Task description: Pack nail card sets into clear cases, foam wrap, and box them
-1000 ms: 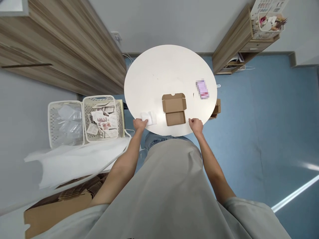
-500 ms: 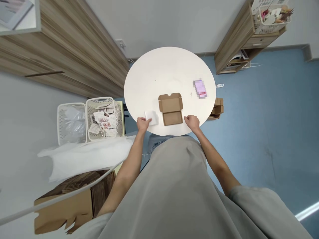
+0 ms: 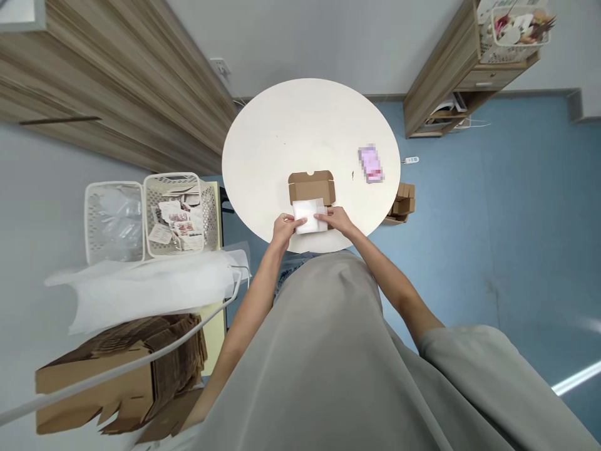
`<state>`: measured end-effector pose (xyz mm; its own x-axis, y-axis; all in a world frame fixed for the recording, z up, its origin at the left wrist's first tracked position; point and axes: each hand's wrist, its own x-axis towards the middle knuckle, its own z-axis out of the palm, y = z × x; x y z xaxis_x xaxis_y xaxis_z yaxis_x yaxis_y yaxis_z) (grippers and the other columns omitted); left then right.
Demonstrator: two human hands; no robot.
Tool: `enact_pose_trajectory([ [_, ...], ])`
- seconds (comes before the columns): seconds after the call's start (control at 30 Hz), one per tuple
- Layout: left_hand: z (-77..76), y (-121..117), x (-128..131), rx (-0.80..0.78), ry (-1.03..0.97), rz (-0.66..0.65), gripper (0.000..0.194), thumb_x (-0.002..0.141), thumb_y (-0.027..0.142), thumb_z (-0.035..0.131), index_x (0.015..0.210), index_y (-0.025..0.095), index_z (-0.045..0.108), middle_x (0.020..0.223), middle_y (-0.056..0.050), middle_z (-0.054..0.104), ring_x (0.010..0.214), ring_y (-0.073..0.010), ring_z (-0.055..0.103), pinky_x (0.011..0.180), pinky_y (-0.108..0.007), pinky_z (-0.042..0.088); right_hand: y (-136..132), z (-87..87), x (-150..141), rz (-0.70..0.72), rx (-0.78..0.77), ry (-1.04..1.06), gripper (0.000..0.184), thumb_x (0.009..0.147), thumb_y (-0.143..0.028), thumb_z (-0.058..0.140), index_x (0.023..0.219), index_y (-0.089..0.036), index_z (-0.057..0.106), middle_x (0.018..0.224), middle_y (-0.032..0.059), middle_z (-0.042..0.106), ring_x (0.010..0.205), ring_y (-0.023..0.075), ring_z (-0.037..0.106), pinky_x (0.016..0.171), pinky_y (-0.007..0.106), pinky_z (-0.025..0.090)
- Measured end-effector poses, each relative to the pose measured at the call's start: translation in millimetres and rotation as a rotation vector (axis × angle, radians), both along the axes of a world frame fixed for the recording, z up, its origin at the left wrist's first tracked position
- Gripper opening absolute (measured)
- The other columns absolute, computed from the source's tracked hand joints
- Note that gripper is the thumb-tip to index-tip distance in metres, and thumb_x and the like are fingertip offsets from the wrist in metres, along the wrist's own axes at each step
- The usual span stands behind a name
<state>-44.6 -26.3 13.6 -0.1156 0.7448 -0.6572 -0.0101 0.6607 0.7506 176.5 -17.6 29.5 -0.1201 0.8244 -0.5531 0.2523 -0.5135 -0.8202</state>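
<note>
A flat white packet, wrapped in what looks like thin foam [image 3: 307, 217], is held level between my two hands. My left hand [image 3: 284, 229] pinches its left edge, thumb on top. At the opposite edge my right hand [image 3: 339, 219] grips it the same way. Directly beneath and behind the packet lies an open brown cardboard box [image 3: 312, 190], its lid folded back on the white round table. The packet covers most of the box's lower tray, so I cannot see inside it.
On the table's right lies a blurred purple item [image 3: 370, 164] beside a small dark bit [image 3: 352, 175]. To my left stand two white baskets [image 3: 173, 250], a roll of white foam sheet [image 3: 150, 291] and flattened cardboard boxes [image 3: 98, 382]. More small cartons [image 3: 402, 203] sit right of the table.
My left hand has lifted the white packet from the table and brought it right, over the box. My right hand has moved left and taken hold of its other edge.
</note>
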Motion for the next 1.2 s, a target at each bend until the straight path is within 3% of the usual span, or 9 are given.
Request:
enact_pose_trajectory([
  [0.13, -17.7, -1.6, 20.8, -0.075, 0.127, -0.012, 0.055, 0.058, 0.030, 0.100, 0.088, 0.024, 0.054, 0.084, -0.001, 0.070, 0.078, -0.0195, 0.068, 0.070, -0.032, 0.053, 0.1, -15.8, 6.9, 0.007, 0.000, -0.192, 0.032, 0.085, -0.045, 0.087, 0.072, -0.019, 0.074, 0.065, 0.0006, 0.069, 0.069, 0.0192, 0.067, 0.067, 0.028, 0.052],
  [0.27, -33.2, 4.1, 30.4, -0.079, 0.315, -0.115, 0.038, 0.070, 0.031, 0.094, 0.088, 0.022, 0.062, 0.095, -0.006, 0.077, 0.092, -0.0240, 0.074, 0.083, -0.036, 0.057, 3.1, -33.4, 8.7, 0.069, -0.013, -0.376, 0.024, 0.092, -0.030, 0.077, 0.070, -0.021, 0.075, 0.070, 0.0011, 0.073, 0.073, 0.0196, 0.070, 0.071, 0.027, 0.051],
  [0.4, -39.5, 11.6, 31.3, -0.074, 0.517, -0.281, 0.026, 0.080, 0.033, 0.089, 0.089, 0.022, 0.067, 0.107, -0.010, 0.081, 0.108, -0.0273, 0.075, 0.097, -0.038, 0.055, 10.0, -45.7, 1.3, 0.156, 0.026, -0.531, 0.021, 0.096, -0.026, 0.074, 0.077, -0.022, 0.081, 0.085, 0.0048, 0.081, 0.084, 0.0214, 0.073, 0.078, 0.027, 0.051],
  [0.53, -40.6, 12.1, 33.5, -0.060, 0.641, -0.365, 0.017, 0.087, 0.033, 0.083, 0.096, 0.022, 0.072, 0.112, -0.010, 0.082, 0.115, -0.0293, 0.075, 0.103, -0.039, 0.053, 16.6, -50.8, -6.7, 0.259, 0.061, -0.636, 0.022, 0.100, -0.024, 0.071, 0.082, -0.021, 0.082, 0.096, 0.0083, 0.082, 0.092, 0.0227, 0.074, 0.080, 0.027, 0.050],
  [0.73, -48.0, 7.8, 38.2, -0.002, 0.679, -0.409, 0.015, 0.090, 0.025, 0.072, 0.104, 0.022, 0.076, 0.118, -0.012, 0.082, 0.120, -0.0314, 0.072, 0.109, -0.041, 0.052, 20.4, -51.1, -13.3, 0.350, 0.057, -0.705, 0.022, 0.105, -0.021, 0.064, 0.090, -0.018, 0.081, 0.102, 0.0120, 0.082, 0.097, 0.0239, 0.074, 0.086, 0.028, 0.050],
  [0.93, -55.0, 5.2, 39.9, 0.066, 0.595, -0.396, 0.013, 0.077, 0.013, 0.074, 0.078, 0.025, 0.068, 0.097, -0.017, 0.079, 0.113, -0.0395, 0.072, 0.107, -0.051, 0.051, 18.3, -57.8, -20.0, 0.345, 0.036, -0.709, 0.020, 0.105, -0.019, 0.062, 0.097, -0.017, 0.080, 0.110, 0.0182, 0.080, 0.109, 0.0294, 0.074, 0.096, 0.035, 0.053],
  [1.07, -50.1, 4.8, 41.9, 0.110, 0.513, -0.369, 0.016, 0.076, 0.018, 0.077, 0.074, 0.027, 0.064, 0.093, -0.017, 0.077, 0.115, -0.0406, 0.070, 0.109, -0.051, 0.050, 18.9, -60.0, -24.2, 0.361, 0.040, -0.733, 0.018, 0.104, -0.018, 0.063, 0.102, -0.017, 0.081, 0.117, 0.0210, 0.079, 0.112, 0.0311, 0.074, 0.098, 0.036, 0.054],
  [1.2, -38.7, 12.9, 33.1, 0.175, 0.548, -0.352, 0.005, 0.086, 0.022, 0.072, 0.089, 0.025, 0.070, 0.104, -0.016, 0.076, 0.116, -0.0381, 0.069, 0.113, -0.049, 0.047, 24.3, -51.3, -11.2, 0.314, 0.086, -0.701, 0.018, 0.103, -0.028, 0.068, 0.095, -0.019, 0.081, 0.102, 0.0165, 0.081, 0.107, 0.0308, 0.075, 0.096, 0.036, 0.054],
])
